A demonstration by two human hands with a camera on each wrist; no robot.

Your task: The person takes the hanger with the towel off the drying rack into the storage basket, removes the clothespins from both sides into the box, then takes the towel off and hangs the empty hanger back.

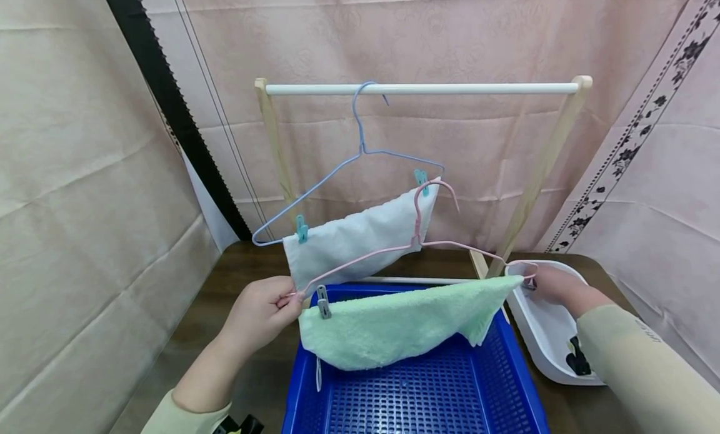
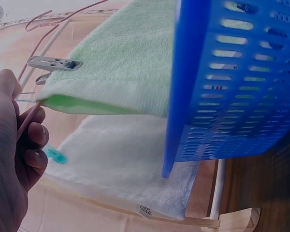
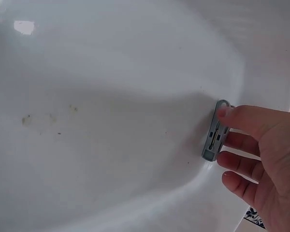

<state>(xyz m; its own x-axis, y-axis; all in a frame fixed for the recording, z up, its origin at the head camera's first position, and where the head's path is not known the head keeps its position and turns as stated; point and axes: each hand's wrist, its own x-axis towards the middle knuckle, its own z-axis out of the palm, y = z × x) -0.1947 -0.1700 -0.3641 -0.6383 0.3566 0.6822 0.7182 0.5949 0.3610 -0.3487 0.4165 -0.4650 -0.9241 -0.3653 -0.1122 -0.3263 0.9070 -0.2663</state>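
My left hand grips the left end of a pink wire hanger. A grey clothespin clips the left part of a light green towel to that hanger. The towel's right corner reaches up near the hanger's right end, with no clothespin visible there. Over the white tray, my right hand pinches another grey clothespin between thumb and fingers. In the head view, the hanger's right end overlaps my right hand; I cannot tell whether they touch.
Behind, a blue hanger hangs from the rack's white bar. Teal clothespins hold a white towel on it. A blue perforated basket stands under the green towel, left of the tray. Cloth walls surround the brown table.
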